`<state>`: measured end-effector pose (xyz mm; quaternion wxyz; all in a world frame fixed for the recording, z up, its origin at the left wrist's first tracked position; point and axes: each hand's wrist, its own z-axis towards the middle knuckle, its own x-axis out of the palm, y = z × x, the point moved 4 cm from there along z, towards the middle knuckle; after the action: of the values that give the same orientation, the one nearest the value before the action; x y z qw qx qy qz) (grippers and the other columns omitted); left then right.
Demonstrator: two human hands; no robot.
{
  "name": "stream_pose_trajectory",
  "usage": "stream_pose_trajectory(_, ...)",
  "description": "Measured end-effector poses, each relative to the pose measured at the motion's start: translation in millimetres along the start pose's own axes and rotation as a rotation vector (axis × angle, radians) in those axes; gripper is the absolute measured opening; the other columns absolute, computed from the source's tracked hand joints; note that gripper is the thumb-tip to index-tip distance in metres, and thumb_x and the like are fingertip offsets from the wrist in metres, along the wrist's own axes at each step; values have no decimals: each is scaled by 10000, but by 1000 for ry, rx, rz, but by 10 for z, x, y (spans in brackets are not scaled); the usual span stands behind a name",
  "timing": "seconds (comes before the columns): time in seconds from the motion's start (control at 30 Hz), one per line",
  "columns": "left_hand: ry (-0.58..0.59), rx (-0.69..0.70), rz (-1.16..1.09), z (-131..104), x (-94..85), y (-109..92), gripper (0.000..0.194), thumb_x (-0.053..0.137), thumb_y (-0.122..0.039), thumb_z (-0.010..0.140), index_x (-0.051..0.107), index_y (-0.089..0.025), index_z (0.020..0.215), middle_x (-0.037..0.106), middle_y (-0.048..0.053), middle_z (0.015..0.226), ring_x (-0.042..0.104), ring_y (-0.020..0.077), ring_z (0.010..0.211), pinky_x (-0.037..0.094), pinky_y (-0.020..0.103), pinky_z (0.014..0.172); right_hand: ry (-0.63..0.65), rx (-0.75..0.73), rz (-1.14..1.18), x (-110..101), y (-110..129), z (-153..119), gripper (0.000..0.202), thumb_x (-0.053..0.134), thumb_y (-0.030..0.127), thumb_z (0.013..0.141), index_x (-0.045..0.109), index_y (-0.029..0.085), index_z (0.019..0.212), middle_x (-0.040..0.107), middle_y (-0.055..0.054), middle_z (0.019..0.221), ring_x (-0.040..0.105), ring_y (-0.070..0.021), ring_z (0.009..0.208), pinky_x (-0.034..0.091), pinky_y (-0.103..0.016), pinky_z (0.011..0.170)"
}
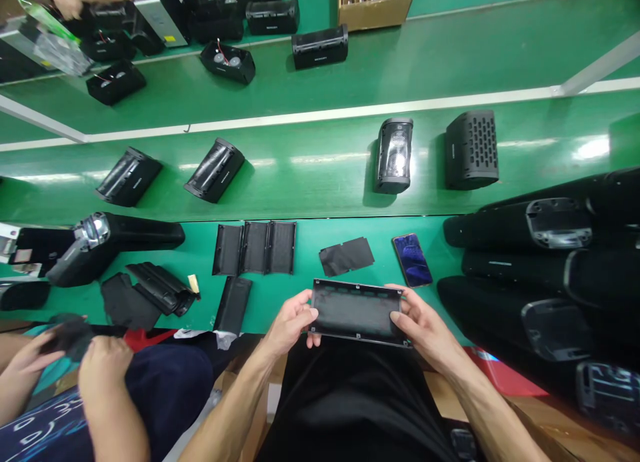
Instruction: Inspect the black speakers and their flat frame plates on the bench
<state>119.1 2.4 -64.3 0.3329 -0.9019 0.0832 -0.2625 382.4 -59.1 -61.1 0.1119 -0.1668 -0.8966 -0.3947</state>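
Note:
A black rectangular panel (357,312) with small screw posts along its edges is held between both hands over the table's front edge. My left hand (293,319) grips its left end, thumb on top. At the right end my right hand (417,319) pinches it the same way. Just beyond the panel lie thin black sheets (347,256) on the green table. Three similar black panels (257,248) stand side by side to the left, with another black panel (233,305) in front of them. A phone (413,259) rests beyond my right hand.
Large black housings (540,269) crowd the right side. Black speakers (393,157) sit on the green surface beyond. At the lower left, a person's hands (103,365) work close by, near black pieces (163,289) and a long black housing (145,233).

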Motion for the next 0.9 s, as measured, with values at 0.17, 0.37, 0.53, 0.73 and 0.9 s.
stream_pose_trajectory(0.17, -4, -6, 3, 4, -3, -8, 420, 725, -489, 886, 571, -157, 1092, 648, -14, 555, 628, 142, 443, 462, 179, 400, 25, -6, -4, -41, -58, 19, 539, 766, 439, 902, 549, 305, 1376, 751, -76, 1251, 717, -282, 1165, 565, -399, 969)
stream_pose_trajectory(0.37, -6, 11, -1, 7, 0, -23, 421, 723, -507, 889, 587, -155, 1077, 636, -19, 582, 634, 137, 461, 464, 180, 407, 15, 17, -8, -32, -36, -5, 557, 764, 443, 897, 535, 299, 1383, 741, -85, 1225, 710, -297, 1157, 561, -414, 958)
stream_pose_trajectory(0.53, 29, 45, 24, 3, -37, 8, 412, 714, -491, 916, 574, -159, 1117, 666, -8, 643, 655, 143, 490, 483, 192, 425, 7, -12, -63, -31, 10, -25, 545, 746, 425, 901, 549, 306, 1395, 733, -54, 1126, 712, -261, 1068, 549, -374, 931)
stream_pose_trajectory(0.73, 32, 77, 42, -14, -42, -1, 435, 684, -508, 937, 595, -144, 1159, 669, -3, 657, 654, 146, 510, 482, 204, 444, -101, -34, -188, -96, 53, -55, 579, 736, 448, 871, 613, 274, 1409, 634, 18, 803, 627, -176, 700, 516, -276, 653)
stream_pose_trajectory(0.9, 26, 72, -15, -8, -16, -39, 474, 661, -584, 927, 618, -147, 1106, 674, 13, 649, 653, 165, 502, 468, 221, 440, -113, -11, -31, -39, 83, -27, 489, 708, 485, 881, 667, 287, 1327, 653, 6, 791, 646, -196, 683, 550, -313, 666)
